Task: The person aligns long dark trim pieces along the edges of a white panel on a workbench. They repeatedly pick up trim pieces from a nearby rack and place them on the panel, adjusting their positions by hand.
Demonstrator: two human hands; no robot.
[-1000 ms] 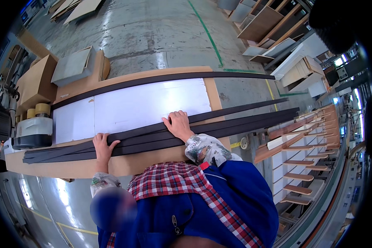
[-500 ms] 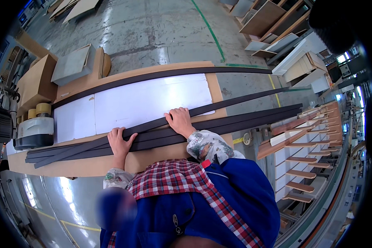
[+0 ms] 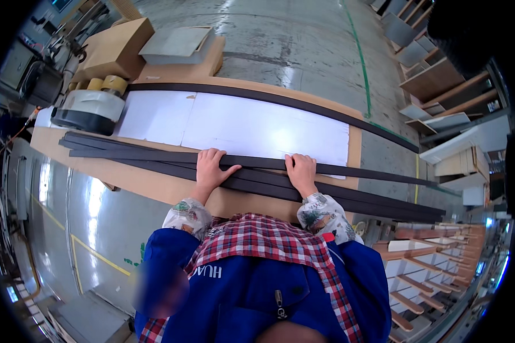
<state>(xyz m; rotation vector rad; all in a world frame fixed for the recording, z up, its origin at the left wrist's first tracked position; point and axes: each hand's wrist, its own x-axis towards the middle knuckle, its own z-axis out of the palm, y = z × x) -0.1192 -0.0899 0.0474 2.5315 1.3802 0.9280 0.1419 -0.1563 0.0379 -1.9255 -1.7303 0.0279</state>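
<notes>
A long, flat dark brown strip [image 3: 254, 162] lies across the middle of the board-topped table, running lengthwise. My left hand [image 3: 213, 171] is closed over it, fingers on the far edge and thumb stretched along the near side. To the right, my right hand [image 3: 301, 171] grips the same strip with its fingers curled over the far edge. Several similar strips [image 3: 257, 184] lie in a bundle just nearer to me, partly under the held one and my wrists. Beyond the held strip lies a white sheet [image 3: 252, 123].
Another dark strip [image 3: 269, 98] runs along the table's far side, past its right end. At the left stand a white-and-black device with yellow rolls [image 3: 91, 108], a brown box [image 3: 115, 48] and a grey box [image 3: 180, 46]. A rack with wooden arms [image 3: 429, 280] stands right.
The view has turned, so the table and strips now slope down to the right. Both hands keep their hold on the same strip, about equally far apart.
</notes>
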